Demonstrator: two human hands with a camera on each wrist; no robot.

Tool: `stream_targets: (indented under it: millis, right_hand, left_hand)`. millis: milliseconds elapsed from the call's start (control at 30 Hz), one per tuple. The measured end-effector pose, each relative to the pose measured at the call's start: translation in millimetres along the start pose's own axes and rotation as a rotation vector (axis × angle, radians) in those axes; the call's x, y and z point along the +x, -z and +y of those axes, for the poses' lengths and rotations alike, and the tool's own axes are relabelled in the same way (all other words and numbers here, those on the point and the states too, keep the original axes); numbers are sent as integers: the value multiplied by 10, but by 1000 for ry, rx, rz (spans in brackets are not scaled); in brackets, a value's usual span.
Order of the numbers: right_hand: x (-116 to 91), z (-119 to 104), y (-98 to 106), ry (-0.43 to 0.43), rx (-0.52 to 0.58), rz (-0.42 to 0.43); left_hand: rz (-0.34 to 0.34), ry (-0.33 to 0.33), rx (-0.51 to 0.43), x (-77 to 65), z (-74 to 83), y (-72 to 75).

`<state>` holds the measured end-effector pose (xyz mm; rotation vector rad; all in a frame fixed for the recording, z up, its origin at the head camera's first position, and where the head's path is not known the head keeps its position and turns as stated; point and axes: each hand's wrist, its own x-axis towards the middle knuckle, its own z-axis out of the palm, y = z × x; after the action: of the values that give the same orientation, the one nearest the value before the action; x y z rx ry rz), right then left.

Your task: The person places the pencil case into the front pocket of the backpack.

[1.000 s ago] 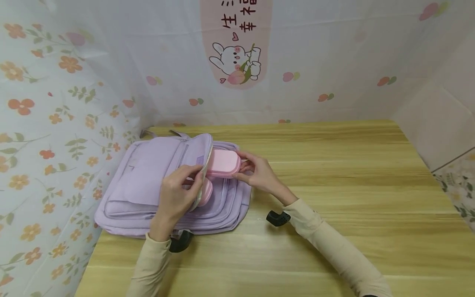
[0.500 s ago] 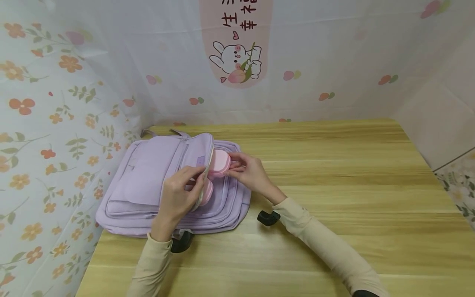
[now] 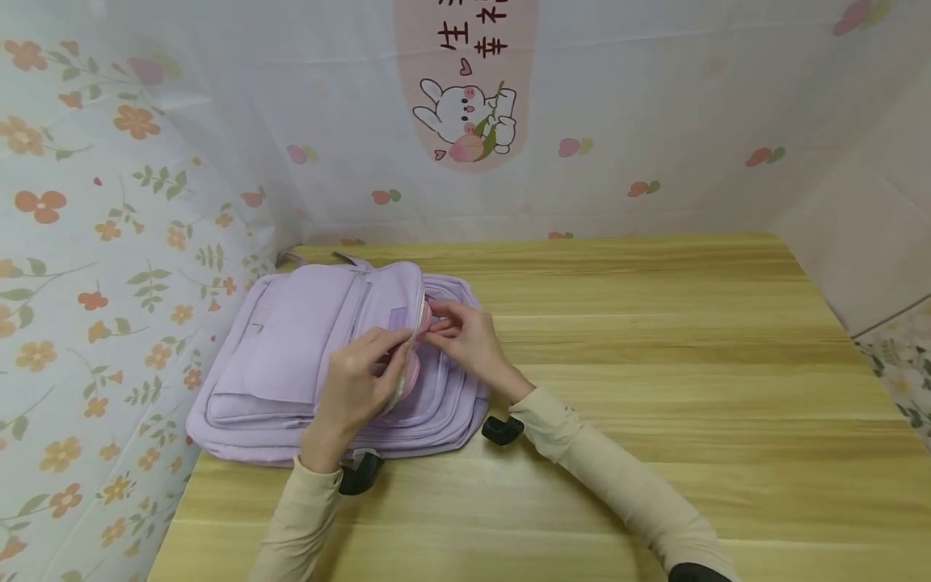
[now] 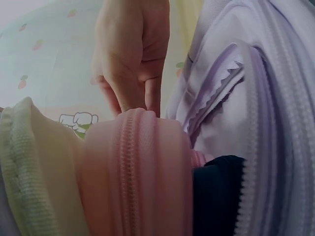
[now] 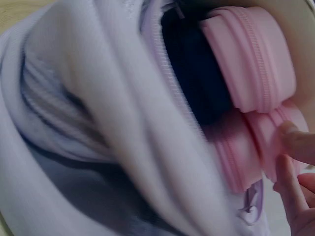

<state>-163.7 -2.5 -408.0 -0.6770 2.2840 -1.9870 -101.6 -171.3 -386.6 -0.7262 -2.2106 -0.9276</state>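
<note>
A lilac backpack lies on the table, its front pocket unzipped. My left hand pinches the pocket's edge and holds it up. With thumb and fingers, my right hand grips the end of a pink zippered case, now mostly inside the pocket. In the right wrist view, a second pink zippered case sits beside it and a third pink case lies against it. A dark navy item is deeper in the pocket; its kind cannot be told.
The wood-grain table extends to the right of the backpack. A floral cloth hangs on the left and a white printed cloth at the back. Black wrist-camera mounts stick out from the sleeves.
My right hand has moved left, pushing the pink zippered case from well outside the pocket to almost wholly behind its edge. The left hand keeps hold of the edge, nearly unmoved.
</note>
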Motion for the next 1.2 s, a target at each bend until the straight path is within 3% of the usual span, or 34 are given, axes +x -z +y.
stream_targets:
  millis: [200, 333, 467, 700, 967, 1200]
  right_hand:
    - [-26, 104, 70, -6, 42, 2]
    - [-82, 153, 197, -29, 80, -49]
    - [-157, 162, 346, -42, 76, -48]
    - [-273, 147, 601, -61, 48, -21]
    - [-386, 183, 819, -90, 14, 21]
    - [-479, 351, 949, -93, -54, 32]
  left_hand:
    - [-21, 57, 3, 13, 47, -73]
    - [-55, 134, 10, -3, 90, -139]
    - [-87, 156, 35, -1, 130, -196]
    - [-152, 120, 146, 37, 187, -250]
    - [-143, 13, 287, -49, 163, -379]
    - [-134, 17, 442, -96, 229, -416]
